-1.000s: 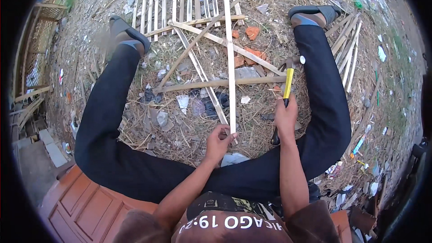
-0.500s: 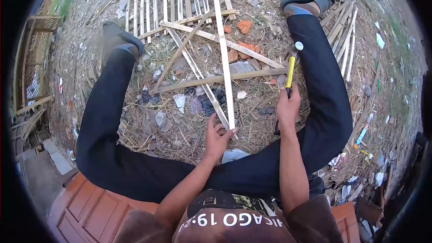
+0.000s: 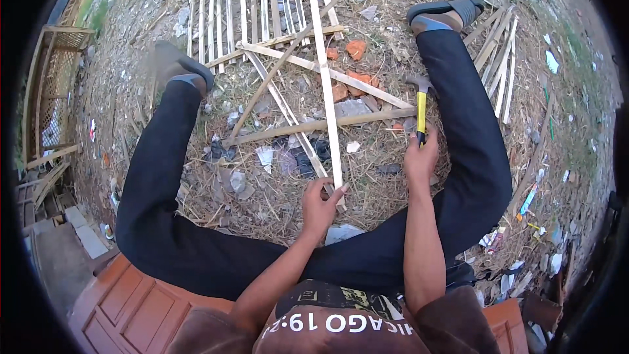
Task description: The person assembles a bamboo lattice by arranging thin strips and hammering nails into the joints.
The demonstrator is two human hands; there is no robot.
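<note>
My right hand (image 3: pixel 421 160) is closed round the grip of a hammer (image 3: pixel 421 108) with a yellow and black handle. Its metal head points away from me, close to my right shin. My left hand (image 3: pixel 319 204) pinches the near end of a pale wooden strip (image 3: pixel 327 85), thumb on its right side. Beneath that end runs the near tip of a second strip (image 3: pixel 288 113), slanting to the far left. Both cross a darker horizontal strip (image 3: pixel 321 123). Another pale strip (image 3: pixel 347 78) slants across them, and a brown strip (image 3: pixel 278 59) crosses near its left end.
A slatted wooden frame (image 3: pixel 252 6) lies beyond the crossed strips. Orange brick pieces (image 3: pixel 357 49) are scattered nearby. More strips (image 3: pixel 501 59) lie beyond my right leg (image 3: pixel 462 105). My left leg (image 3: pixel 157 164) bounds the other side. Below it is a brown panelled board (image 3: pixel 141 301).
The hammer has turned in my right hand, so its head now shows side-on rather than its round face. My left hand remains at the strips' near end, its fingers slightly shifted.
</note>
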